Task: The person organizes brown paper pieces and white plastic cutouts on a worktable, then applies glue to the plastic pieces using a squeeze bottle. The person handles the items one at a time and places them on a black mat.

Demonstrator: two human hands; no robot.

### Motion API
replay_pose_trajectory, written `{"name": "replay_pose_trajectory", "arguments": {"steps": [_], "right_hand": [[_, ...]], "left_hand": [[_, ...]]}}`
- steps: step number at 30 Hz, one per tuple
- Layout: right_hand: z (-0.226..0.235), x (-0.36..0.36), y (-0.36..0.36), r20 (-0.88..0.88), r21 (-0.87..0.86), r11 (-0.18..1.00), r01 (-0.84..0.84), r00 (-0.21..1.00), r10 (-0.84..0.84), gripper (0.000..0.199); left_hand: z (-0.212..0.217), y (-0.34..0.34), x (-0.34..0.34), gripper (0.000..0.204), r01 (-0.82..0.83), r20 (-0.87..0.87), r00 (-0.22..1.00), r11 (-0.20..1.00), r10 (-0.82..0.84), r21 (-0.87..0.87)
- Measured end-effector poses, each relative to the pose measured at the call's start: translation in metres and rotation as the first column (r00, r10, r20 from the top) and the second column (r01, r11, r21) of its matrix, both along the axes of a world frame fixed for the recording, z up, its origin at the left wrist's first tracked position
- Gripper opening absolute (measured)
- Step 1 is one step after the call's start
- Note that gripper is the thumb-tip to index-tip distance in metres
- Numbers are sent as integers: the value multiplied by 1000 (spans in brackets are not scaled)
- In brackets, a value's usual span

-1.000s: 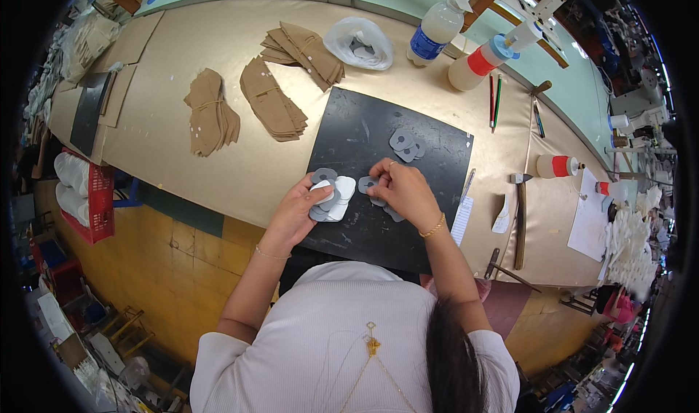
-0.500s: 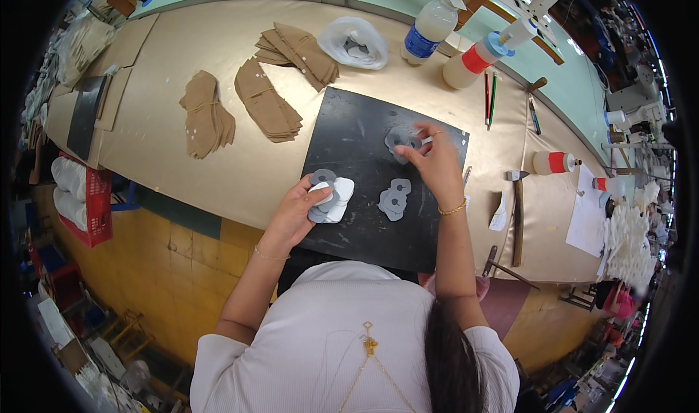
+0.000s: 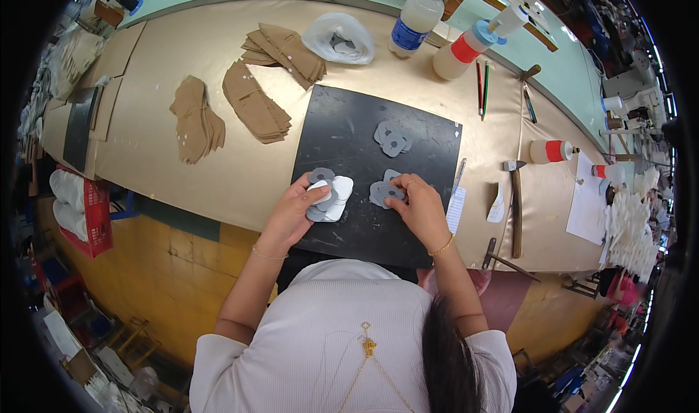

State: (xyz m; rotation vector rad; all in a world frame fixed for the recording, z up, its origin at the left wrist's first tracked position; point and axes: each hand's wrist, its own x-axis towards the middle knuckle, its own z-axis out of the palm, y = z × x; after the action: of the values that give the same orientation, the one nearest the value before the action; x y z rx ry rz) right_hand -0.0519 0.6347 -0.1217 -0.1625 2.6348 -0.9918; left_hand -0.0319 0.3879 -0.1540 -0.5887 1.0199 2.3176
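My left hand [image 3: 293, 210] is closed round a loose bunch of small rounded cut pieces [image 3: 337, 197], some grey and some white, over the left part of a black board [image 3: 349, 114]. A pinch of my right hand [image 3: 422, 210] has the edge of a grey cut piece [image 3: 381, 194] with a dark round mark in its middle. Another grey piece lies just behind it, partly covered. Farther back on the board rests a small overlapping group of grey pieces [image 3: 393, 139], apart from both hands.
Brown card-like bundles [image 3: 255, 103] lie to the left. At the back stand a plastic bag [image 3: 338, 38] and bottles of pale liquid [image 3: 459, 52]. Pencils [image 3: 486, 89], a hammer [image 3: 516, 209] and a second hammer-like tool [image 3: 491, 254] lie on the right.
My right hand has come nearer to me, from the far group of grey pieces to the near one, and pinches a grey piece there. My left hand keeps its bunch in place.
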Motion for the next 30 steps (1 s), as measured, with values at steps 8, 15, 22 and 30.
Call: {"name": "replay_pose_trajectory", "arguments": {"steps": [8,15,22,30], "right_hand": [[-2,-11,12,88,-84,985,148,986,-141,30],[-6,-11,31,103,-142,975,173,982,-159,19],[-12,-9,36,-189,-261,950,173,956,-226,16],[1,-22,33,-83,-135,954,267,956,-280,17]], "left_hand": [[0,2,1,23,-4,19,1000,1000,4,-3],[-4,1,1,23,8,6,1000,1000,-8,3],[1,2,0,24,6,4,1000,1000,-6,1],[-1,1,3,25,-9,14,1000,1000,9,5]]}}
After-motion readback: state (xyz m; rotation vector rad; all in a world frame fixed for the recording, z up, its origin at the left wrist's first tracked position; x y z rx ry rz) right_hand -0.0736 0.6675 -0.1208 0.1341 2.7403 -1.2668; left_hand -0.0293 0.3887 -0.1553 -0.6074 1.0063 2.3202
